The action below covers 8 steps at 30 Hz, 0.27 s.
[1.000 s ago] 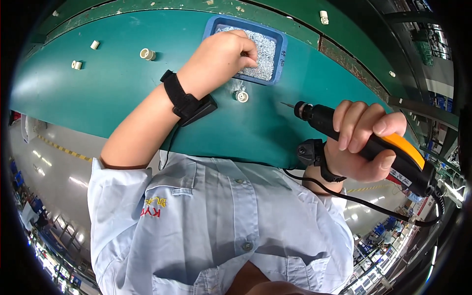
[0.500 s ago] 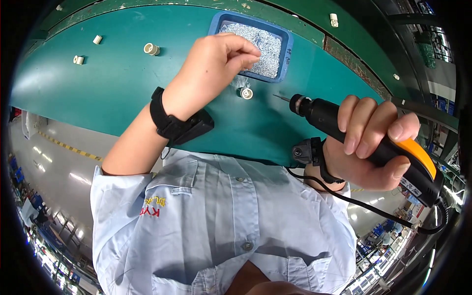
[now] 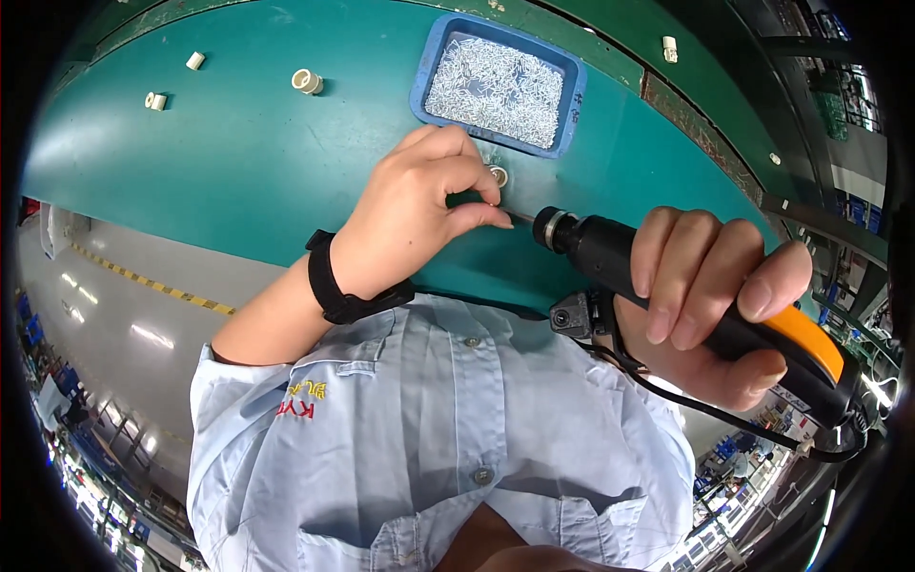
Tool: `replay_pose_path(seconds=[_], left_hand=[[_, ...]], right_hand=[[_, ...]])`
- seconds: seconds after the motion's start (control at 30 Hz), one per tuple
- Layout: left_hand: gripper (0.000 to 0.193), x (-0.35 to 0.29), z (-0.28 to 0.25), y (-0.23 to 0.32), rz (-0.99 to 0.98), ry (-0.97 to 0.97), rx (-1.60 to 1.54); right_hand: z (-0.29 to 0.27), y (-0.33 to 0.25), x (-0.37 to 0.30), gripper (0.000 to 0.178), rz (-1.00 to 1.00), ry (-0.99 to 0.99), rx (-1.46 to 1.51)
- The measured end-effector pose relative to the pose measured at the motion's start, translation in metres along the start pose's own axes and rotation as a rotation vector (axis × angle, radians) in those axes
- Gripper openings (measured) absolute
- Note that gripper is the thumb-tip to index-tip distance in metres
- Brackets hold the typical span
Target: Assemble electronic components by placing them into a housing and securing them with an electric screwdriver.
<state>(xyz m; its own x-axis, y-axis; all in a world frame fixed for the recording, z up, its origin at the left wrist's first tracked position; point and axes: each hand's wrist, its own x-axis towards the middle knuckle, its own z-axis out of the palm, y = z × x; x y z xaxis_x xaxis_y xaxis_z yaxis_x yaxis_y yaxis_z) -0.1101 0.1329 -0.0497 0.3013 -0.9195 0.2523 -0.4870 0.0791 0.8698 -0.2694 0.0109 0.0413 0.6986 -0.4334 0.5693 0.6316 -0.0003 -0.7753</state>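
My right hand (image 3: 710, 286) is wrapped round a black and orange electric screwdriver (image 3: 610, 250), whose thin bit points left. At the bit's tip, the thumb and forefinger of my left hand (image 3: 424, 195) are pinched together. What lies between those fingertips is too small to make out. Just behind them stands a small round cream-coloured fitting (image 3: 498, 175), partly hidden by my fingers. Beyond my left hand is a blue tray (image 3: 419, 91) holding a heap of small shiny metal pieces, like screws (image 3: 496, 91).
On the green tabletop (image 3: 229, 172), more cream fittings lie to the left: a larger one (image 3: 307, 81) and two smaller ones (image 3: 195, 61). Another white piece (image 3: 670, 50) sits beyond the worn ledge at the back right. A black cable (image 3: 710, 408) runs below my right hand.
My left hand has come back from over the tray, toward me, to the bit's tip, still pinched. The screwdriver in my right hand has shifted slightly left.
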Motion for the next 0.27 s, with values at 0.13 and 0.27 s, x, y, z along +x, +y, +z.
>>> replay_pose_path(seconds=[0.13,0.27], left_hand=[[0.019,-0.0009,-0.0012,0.0029,0.016,-0.012,-0.029],[0.019,-0.0005,-0.0034,0.0033,0.033,-0.004,-0.005]], right_hand=[[0.0001,0.0008,0.0008,0.036,0.025,-0.061,0.003],[0.0039,0.0035,0.0011,0.037,0.021,-0.027,-0.004]])
